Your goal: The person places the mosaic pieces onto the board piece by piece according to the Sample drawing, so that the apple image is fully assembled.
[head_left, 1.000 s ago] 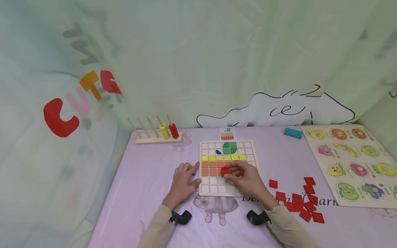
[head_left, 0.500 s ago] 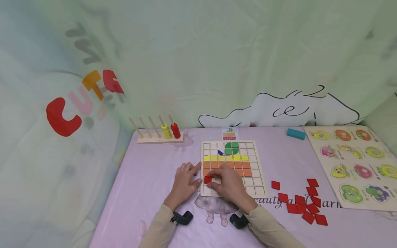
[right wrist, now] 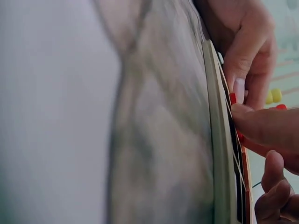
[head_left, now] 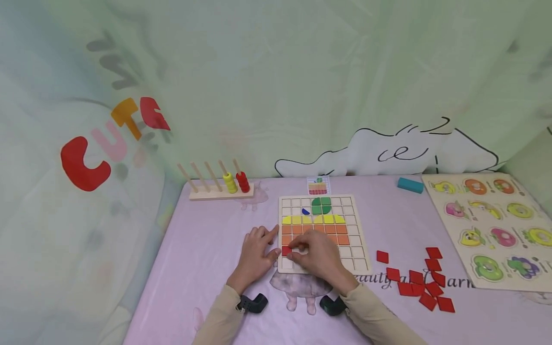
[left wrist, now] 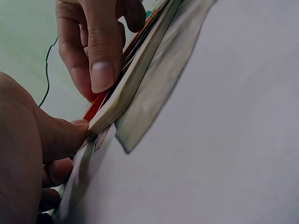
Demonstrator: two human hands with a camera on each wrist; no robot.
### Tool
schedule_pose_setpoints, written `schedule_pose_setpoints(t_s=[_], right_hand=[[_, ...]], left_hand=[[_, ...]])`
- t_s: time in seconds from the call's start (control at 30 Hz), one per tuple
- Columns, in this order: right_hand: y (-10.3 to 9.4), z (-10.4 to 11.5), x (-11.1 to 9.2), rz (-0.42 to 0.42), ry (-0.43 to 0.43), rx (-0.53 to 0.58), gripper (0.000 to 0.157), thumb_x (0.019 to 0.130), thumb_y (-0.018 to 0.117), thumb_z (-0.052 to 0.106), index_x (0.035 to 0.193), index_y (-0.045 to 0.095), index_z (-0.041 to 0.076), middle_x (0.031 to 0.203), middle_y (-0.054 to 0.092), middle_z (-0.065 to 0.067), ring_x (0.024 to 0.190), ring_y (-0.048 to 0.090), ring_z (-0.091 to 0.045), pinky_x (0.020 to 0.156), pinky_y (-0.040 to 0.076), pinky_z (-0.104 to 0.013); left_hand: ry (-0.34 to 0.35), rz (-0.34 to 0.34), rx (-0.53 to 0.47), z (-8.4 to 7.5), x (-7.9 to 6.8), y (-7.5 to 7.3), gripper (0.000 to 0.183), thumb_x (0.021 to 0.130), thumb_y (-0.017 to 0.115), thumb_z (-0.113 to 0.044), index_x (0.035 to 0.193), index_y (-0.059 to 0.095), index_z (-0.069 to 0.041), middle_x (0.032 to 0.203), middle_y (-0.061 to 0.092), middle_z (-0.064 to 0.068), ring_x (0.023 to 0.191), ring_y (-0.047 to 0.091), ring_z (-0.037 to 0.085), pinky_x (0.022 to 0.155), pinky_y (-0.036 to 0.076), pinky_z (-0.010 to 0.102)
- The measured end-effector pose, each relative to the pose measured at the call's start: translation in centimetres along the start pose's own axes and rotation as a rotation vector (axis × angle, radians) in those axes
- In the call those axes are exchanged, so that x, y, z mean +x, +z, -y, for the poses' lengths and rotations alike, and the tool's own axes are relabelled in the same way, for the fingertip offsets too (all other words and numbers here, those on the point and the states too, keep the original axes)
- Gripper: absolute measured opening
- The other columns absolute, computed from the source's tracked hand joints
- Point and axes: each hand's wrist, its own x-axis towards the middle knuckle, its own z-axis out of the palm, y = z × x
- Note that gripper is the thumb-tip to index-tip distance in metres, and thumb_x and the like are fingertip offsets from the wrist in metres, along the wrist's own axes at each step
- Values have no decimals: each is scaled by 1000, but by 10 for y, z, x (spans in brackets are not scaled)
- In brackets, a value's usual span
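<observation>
Pinching a red tile (head_left: 286, 251) between thumb and fingers of the right hand (head_left: 318, 254), at the leftmost cell just below the orange pieces (head_left: 340, 229) on the wooden grid board (head_left: 361, 264). Hiding the cells to the right of it with that same hand. Touching the board's left edge with the left hand (head_left: 255, 255), thumb and index finger spread apart, just beside the tile. Flanked on the right by loose red squares (head_left: 416, 277), some overlapping, then by a fruit puzzle (head_left: 463, 250). Bordered behind by a small picture card (head_left: 318, 185), with a peg stand (head_left: 199, 195) back left and a teal block (head_left: 410, 185) back right. Leaving pale tablecloth (head_left: 189, 258) showing from the left hand out to the slanting table edge, and a narrower strip between board and loose squares. Lying nearly flat, sides roughly along the grid lines. Looking square, so without any plain long axis. Impossible to tell if fully seated in the cell.
</observation>
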Motion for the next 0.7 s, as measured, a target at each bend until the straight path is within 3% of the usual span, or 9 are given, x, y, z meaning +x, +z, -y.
schedule_pose_setpoints(t_s=[0.23,0.4,0.57,0.7], right_hand=[[-3,2,-1,10,13,10,13,77,92,20,88,84,21,75,60,9,72,51,-7,64,39,-27],[-17,-1,-7,-18,37,0,14,80,92,23,91,84,19,80,66,8,76,56,-10,69,44,-30],[-51,-23,-19,-20,137,-75,20,83,90,25,98,83,14,87,72,3,81,60,-16,71,46,-33],[-88,-52,-30,46,241,-151,36,84,88,29,111,81,7,98,73,-8,81,59,-21,65,44,-33]], left_hand=[[4,-16,-14,-5,1,-2,60,86,76,-17,144,65,-3,91,55,2,88,45,18,82,35,37],[-2,-11,-3,-6,1,-1,60,87,75,-17,144,65,-3,91,56,0,88,45,18,81,35,36],[-13,-5,-7,-6,0,-1,60,88,75,-16,145,64,-3,92,56,0,89,44,17,81,34,35],[-24,-2,-8,-5,-1,-4,60,88,75,-16,145,64,-3,92,56,1,89,44,17,82,34,35]])
